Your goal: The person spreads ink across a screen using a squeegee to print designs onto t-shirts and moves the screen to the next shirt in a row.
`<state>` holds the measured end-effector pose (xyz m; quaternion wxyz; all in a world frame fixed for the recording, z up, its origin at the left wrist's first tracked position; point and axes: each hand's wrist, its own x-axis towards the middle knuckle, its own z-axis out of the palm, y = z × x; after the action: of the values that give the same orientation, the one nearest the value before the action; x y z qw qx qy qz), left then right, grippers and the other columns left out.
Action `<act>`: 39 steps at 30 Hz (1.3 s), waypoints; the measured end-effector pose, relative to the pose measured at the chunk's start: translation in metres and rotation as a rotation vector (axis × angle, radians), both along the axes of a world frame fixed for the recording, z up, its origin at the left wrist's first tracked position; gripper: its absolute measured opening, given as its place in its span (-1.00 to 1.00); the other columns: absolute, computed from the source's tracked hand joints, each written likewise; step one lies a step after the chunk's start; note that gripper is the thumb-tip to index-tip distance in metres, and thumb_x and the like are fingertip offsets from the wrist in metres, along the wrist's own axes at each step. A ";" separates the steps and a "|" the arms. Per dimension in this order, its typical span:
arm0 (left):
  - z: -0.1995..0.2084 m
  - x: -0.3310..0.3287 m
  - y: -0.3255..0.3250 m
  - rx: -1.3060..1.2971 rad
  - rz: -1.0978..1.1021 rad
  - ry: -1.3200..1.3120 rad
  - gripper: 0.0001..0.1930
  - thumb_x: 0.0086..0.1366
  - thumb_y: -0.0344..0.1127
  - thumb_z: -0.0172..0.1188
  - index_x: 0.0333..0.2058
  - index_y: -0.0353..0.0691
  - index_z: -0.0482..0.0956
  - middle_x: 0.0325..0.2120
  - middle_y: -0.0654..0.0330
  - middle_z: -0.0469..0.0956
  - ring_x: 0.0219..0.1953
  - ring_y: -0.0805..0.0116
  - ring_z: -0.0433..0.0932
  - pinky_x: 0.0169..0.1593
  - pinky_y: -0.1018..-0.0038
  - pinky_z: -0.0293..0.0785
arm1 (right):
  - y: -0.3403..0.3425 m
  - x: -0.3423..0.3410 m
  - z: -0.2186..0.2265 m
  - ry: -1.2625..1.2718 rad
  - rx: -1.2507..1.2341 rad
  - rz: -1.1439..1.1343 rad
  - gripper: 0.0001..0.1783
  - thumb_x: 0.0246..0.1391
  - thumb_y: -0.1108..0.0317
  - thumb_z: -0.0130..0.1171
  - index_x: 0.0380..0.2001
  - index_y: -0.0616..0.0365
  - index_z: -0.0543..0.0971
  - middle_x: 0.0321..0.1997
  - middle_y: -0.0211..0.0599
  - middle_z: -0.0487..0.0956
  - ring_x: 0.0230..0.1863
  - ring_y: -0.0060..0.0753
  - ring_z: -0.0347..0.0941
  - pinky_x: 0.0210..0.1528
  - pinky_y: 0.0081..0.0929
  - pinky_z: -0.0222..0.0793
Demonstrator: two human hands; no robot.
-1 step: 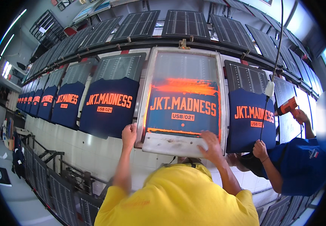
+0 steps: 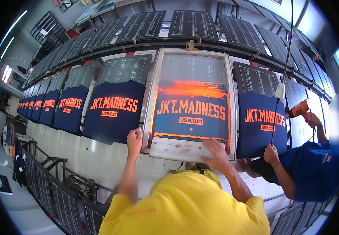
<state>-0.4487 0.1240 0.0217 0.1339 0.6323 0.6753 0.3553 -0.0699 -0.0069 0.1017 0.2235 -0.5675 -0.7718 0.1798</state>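
A screen-printing frame [image 2: 169,152] lies over a dark navy shirt in front of me, with orange lettering showing through its mesh. Bright orange ink [image 2: 193,90] is smeared across the mesh's upper middle, and a thin orange line runs along the near edge. My left hand [image 2: 134,140] is closed beside the frame's lower left side, next to a printed navy shirt [image 2: 108,125]; whatever its fingers may hold is hidden. My right hand [image 2: 217,152] rests over the frame's near edge toward the right corner, fingers spread and holding nothing.
Printed navy shirts on dark platens [image 2: 124,70] line the row to my left. At the right another printed shirt [image 2: 251,137] lies close by. There a co-worker in blue holds an orange heat gun [image 2: 300,109] and a hanging cord [image 2: 288,58]. More platens [image 2: 193,25] stand across the rail.
My right hand has shifted slightly left and down along the near edge of the frame. My left hand stays in about the same place.
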 end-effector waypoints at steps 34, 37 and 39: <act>-0.035 0.125 -0.134 -0.929 -0.599 -0.913 -0.62 0.50 -0.04 -0.13 -0.34 -0.26 0.41 -0.63 0.32 0.32 -0.56 0.48 0.29 -0.41 0.46 0.30 | 0.265 0.036 -0.002 -0.326 0.194 -0.167 -0.79 -0.15 0.29 0.29 -0.38 0.03 0.55 -0.40 -0.19 0.61 -0.29 0.00 0.55 -0.22 -0.06 0.43; -0.026 0.125 -0.133 -0.882 -0.577 -0.811 -0.63 0.49 -0.06 -0.10 -0.33 -0.28 0.41 -0.60 0.31 0.36 -0.53 0.47 0.31 -0.38 0.44 0.31 | 0.267 0.032 0.000 -0.327 0.115 -0.169 -0.78 -0.17 0.28 0.29 -0.37 0.02 0.57 -0.38 -0.17 0.62 -0.27 0.01 0.56 -0.20 -0.06 0.44; -0.034 0.120 -0.132 -0.934 -0.606 -0.795 -0.63 0.49 -0.06 -0.09 -0.32 -0.28 0.42 -0.59 0.30 0.37 -0.53 0.47 0.32 -0.37 0.44 0.31 | 0.257 0.022 0.009 -0.293 0.015 -0.182 -0.77 -0.17 0.28 0.29 -0.36 0.02 0.58 -0.38 -0.17 0.62 -0.27 0.01 0.56 -0.19 -0.05 0.44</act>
<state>-0.3286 -0.0080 -0.0119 0.7239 0.4910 0.4506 0.1788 -0.0476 0.2496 0.1105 0.1281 -0.6534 -0.7430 0.0684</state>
